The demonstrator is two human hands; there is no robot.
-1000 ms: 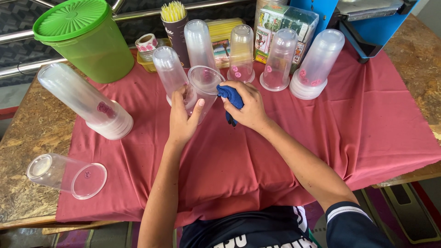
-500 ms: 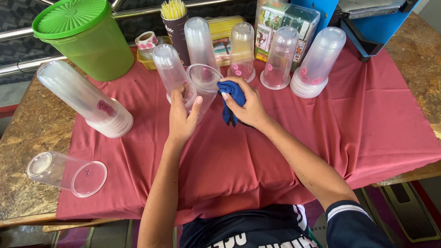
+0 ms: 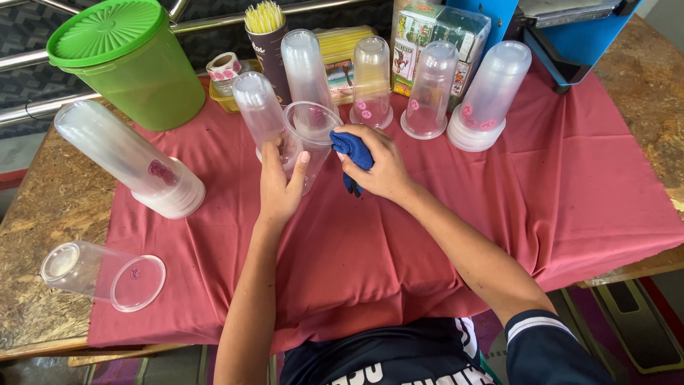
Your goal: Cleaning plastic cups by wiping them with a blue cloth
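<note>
near the front left corner of the table (image 3: pixel 28 214), a clear lidded cup (image 3: pixel 103 274) lies on its side, half on the red cloth (image 3: pixel 570 192) that covers the table's middle. behind it a leaning stack of clear cups (image 3: pixel 128 160) rests tilted on the cloth, and at the back left corner stands a green lidded bucket (image 3: pixel 128 60). towards the middle, the left hand (image 3: pixel 280 187) has its grip closed around a clear plastic cup (image 3: pixel 308 139), which is tilted with its open mouth facing up and towards the person; it is held just above the cloth, beside another upturned stack of cups (image 3: pixel 258 107). just to its right, the right hand (image 3: pixel 381 165) has its grip closed on a blue cloth (image 3: pixel 353 151), pressed against the rim of the held cup. along the back edge stand a dark tub of yellow straws (image 3: pixel 267 36), more upside-down clear cup stacks (image 3: pixel 427 89) and a clear box of packets (image 3: pixel 442 28). at the back right corner sits a blue machine (image 3: pixel 570 28), partly out of view.
</note>
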